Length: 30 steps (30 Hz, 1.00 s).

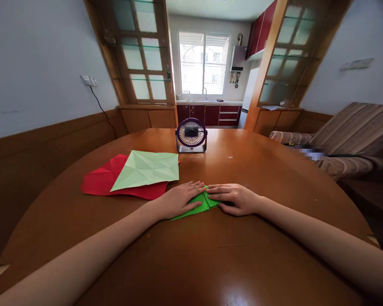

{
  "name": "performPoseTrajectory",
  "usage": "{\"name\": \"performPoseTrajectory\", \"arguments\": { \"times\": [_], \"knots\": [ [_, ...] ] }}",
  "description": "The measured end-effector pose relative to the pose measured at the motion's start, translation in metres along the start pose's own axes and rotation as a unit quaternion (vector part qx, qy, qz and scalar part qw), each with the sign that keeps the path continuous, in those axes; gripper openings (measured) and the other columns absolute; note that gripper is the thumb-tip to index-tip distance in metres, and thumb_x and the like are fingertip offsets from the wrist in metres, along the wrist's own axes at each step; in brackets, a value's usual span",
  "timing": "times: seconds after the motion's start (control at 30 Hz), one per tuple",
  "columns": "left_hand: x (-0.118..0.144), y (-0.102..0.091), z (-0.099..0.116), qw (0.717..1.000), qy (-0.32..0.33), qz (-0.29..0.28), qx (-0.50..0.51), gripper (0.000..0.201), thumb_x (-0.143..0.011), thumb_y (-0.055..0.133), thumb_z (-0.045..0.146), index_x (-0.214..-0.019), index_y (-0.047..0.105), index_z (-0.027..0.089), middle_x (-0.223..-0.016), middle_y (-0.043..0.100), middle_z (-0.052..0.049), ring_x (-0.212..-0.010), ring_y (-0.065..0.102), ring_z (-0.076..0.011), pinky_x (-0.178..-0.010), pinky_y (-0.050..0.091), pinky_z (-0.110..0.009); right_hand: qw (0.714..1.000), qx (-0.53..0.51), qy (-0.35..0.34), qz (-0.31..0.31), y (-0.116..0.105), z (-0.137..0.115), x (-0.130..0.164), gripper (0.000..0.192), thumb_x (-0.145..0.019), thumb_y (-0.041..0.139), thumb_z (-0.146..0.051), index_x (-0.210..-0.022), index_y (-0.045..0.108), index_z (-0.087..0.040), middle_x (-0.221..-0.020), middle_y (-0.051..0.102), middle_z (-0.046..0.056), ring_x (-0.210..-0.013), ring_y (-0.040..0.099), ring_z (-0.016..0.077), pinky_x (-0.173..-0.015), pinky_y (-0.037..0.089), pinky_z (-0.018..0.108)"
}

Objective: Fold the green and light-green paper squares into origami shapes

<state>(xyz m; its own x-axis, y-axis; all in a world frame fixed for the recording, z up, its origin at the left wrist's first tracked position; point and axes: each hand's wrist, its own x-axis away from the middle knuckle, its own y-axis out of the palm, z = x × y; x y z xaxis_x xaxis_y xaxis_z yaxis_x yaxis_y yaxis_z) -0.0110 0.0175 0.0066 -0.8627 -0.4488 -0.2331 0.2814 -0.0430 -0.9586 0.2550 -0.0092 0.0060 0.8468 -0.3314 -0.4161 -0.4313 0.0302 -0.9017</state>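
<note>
A bright green sheet of folded paper (200, 205) lies flat on the wooden table, with a crease or seam running down its middle. My left hand (179, 199) rests on its left part, palm down, fingers stretched out and thumb apart. Across the right part lies my right hand (234, 199), its fingers extended flat and pointing left. Both hands cover much of the green paper, so its full outline is hidden. Just beyond my left hand is a pale green creased sheet (150, 168), overlapping a red creased sheet (104, 176).
A small purple desk fan (191, 134) stands at the far side of the round wooden table (236, 259). A striped armchair (354, 140) sits to the right. Behind are wooden cabinets and a kitchen window (204, 63).
</note>
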Motion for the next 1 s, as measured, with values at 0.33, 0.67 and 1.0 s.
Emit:
{"name": "performPoseTrajectory", "arguments": {
  "times": [0.33, 0.67, 1.0],
  "knots": [
    [0.0019, 0.0026, -0.0018, 1.000, 0.017, -0.005, -0.016, 0.051, -0.098, 0.044, 0.044, -0.142, 0.045, 0.019, -0.150, 0.038, -0.010, -0.140, 0.033, -0.0265, -0.115, 0.032, -0.042, 0.999, 0.000, 0.007, -0.034, -0.0036, -0.0059, 0.0023, 0.041, -0.092, 0.049, -0.020, -0.132, 0.055, -0.017, -0.138, 0.054, 0.013, -0.133, 0.046, 0.0223, -0.108, 0.043, 0.039],
    [0.0027, 0.0056, -0.0033, 0.999, 0.017, 0.005, -0.030, 0.049, -0.098, 0.042, 0.045, -0.139, 0.048, 0.018, -0.149, 0.041, -0.010, -0.139, 0.036, -0.0253, -0.115, 0.034, -0.040, 0.998, 0.054, -0.002, -0.033, -0.0029, -0.0102, 0.0019, 0.037, -0.093, 0.045, -0.018, -0.128, 0.058, -0.016, -0.131, 0.055, 0.015, -0.119, 0.057, 0.0232, -0.097, 0.051, 0.036],
    [0.0026, 0.0062, -0.0068, 0.998, 0.054, 0.029, -0.007, 0.042, -0.098, 0.045, 0.038, -0.137, 0.051, 0.025, -0.148, 0.042, -0.006, -0.138, 0.037, -0.0248, -0.114, 0.035, -0.042, 0.999, 0.034, -0.027, -0.025, -0.0025, -0.0081, 0.0007, 0.037, -0.092, 0.045, -0.016, -0.126, 0.060, -0.014, -0.129, 0.060, 0.014, -0.126, 0.052, 0.0234, -0.108, 0.044, 0.041]
  ]
}}
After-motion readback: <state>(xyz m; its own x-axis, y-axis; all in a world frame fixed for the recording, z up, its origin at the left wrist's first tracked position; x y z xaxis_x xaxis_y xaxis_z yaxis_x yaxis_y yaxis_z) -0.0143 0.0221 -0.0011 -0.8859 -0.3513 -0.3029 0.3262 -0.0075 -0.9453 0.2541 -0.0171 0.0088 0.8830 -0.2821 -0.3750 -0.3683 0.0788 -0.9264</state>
